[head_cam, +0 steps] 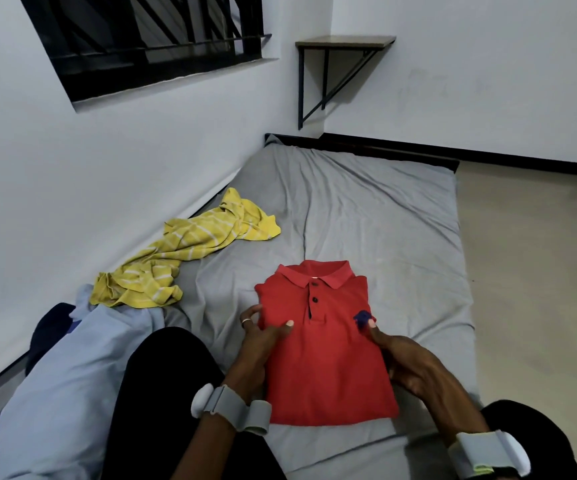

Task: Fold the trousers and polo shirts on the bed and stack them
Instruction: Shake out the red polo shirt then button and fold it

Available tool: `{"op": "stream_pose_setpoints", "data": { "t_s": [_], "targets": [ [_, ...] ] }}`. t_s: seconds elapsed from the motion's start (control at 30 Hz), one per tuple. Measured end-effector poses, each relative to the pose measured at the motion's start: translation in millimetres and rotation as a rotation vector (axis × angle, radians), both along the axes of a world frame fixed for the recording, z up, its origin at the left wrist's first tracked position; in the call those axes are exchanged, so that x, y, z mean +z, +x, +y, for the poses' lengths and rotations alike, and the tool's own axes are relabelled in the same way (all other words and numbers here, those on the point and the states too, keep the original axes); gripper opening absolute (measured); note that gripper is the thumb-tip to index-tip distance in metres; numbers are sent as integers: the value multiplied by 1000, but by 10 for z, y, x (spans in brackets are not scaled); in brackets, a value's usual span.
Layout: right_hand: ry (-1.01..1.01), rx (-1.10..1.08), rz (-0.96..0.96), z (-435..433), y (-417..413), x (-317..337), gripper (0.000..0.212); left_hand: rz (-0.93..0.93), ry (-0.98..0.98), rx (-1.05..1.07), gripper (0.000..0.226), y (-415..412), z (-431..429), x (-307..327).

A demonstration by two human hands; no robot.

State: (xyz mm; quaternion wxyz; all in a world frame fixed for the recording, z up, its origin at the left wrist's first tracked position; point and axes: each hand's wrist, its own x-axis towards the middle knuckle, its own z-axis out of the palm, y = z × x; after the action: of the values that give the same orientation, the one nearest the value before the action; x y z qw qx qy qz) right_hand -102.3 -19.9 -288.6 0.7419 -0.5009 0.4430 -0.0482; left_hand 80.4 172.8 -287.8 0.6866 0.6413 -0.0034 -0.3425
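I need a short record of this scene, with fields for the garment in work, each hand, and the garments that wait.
garment in work: red polo shirt, folded, flat on the bed, collar at the far end
left hand: holds the shirt's left edge, thumb on top
right hand: holds the shirt's right edge, thumb on top
waiting: yellow striped polo shirt, crumpled beside the wall; light blue garment, unfolded

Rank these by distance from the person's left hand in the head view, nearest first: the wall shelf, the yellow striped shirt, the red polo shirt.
1. Red polo shirt: the left hand grips its left edge.
2. Yellow striped shirt: crumpled on the bed, farther left, beside the wall.
3. Wall shelf: high up in the far corner.
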Motion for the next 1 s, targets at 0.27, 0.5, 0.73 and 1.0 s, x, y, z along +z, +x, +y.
{"op": "stream_pose_setpoints", "data": {
  "t_s": [0.27,0.5,0.73,1.0],
  "targets": [
    [145,-96,-184,-208,340,-9,59,-129,-50,-68,63,241,-233,69],
    [73,-99,-336,-227,546,-108,67,-241,-50,-105,44,227,-347,-87],
    [29,-50,-461,-234,507,53,70,-432,-34,-120,55,276,-334,-1],
    [31,-104,-548,-398,818,422,70,-673,-41,-265,60,835,-564,520]
  ]
}}
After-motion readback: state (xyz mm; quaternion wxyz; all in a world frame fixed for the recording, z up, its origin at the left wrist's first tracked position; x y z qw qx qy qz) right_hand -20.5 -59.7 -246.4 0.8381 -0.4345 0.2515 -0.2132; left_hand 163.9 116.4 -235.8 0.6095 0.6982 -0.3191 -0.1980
